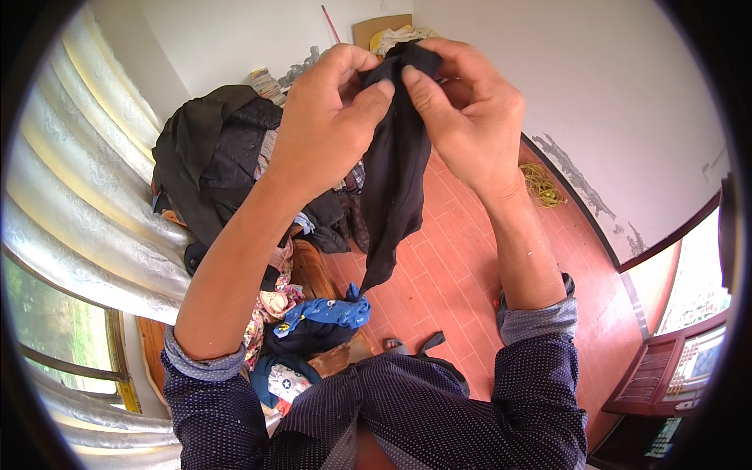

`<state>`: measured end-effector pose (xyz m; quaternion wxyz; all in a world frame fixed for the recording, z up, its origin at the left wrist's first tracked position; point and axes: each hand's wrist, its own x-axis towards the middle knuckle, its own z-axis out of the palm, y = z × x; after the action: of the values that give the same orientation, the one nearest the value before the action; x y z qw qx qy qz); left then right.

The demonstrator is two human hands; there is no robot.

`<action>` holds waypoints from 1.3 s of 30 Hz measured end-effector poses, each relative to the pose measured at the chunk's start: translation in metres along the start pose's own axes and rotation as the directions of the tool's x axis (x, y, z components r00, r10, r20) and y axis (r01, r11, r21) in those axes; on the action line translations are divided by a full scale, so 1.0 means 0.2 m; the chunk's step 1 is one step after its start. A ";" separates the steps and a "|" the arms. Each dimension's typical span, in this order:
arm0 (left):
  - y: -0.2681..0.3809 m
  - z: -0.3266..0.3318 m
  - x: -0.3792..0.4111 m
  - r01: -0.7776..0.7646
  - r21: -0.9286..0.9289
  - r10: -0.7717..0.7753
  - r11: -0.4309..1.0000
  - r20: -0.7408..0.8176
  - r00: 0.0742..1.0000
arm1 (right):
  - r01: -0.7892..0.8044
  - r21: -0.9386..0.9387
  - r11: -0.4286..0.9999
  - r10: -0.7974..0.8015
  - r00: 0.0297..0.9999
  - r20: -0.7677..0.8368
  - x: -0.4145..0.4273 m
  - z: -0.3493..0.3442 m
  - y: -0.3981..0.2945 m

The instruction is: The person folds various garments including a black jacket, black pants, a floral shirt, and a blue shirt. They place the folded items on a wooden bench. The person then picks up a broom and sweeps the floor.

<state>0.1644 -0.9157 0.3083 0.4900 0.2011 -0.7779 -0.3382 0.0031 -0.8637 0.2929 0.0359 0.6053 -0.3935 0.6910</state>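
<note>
Both hands are raised in front of me with a black cloth garment (396, 176) between them. My left hand (338, 117) pinches the garment's upper edge between thumb and fingers. On the other side, my right hand (470, 106) grips the same edge, its thumb close to the left thumb. The black fabric hangs down in a narrow, folded length. Its lower tip reaches a blue printed cloth (332, 312) lying below; whether they touch, I cannot tell. The garment's exact kind is unclear.
A large pile of dark clothes (217, 158) stands at the left beside pale curtains (100, 153). Floral fabric (282, 299) lies on wooden furniture (311, 267). A coiled yellow cord (541, 187) rests on the red tiled floor (452, 258) by the right wall.
</note>
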 end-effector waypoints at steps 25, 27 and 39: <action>0.15 -0.27 -0.07 0.178 -0.644 -0.240 0.744 -0.009 0.971 | -0.794 0.104 0.599 0.658 0.561 0.502 -0.66 0.03 0.73; 0.20 -0.26 -0.08 0.156 -0.632 -0.253 0.759 -0.066 0.965 | -0.838 0.110 0.534 0.589 0.462 0.663 -0.83 0.14 0.64; -0.27 -0.62 -0.48 0.597 -0.103 -0.539 0.796 -0.569 0.621 | -0.975 0.222 0.001 0.331 0.210 0.920 -1.43 0.24 0.32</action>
<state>0.3180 -0.9314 0.2453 0.5570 0.5513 -0.5052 -0.3614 0.0843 -0.8137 0.0116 -0.7616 0.4206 -0.2501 0.4249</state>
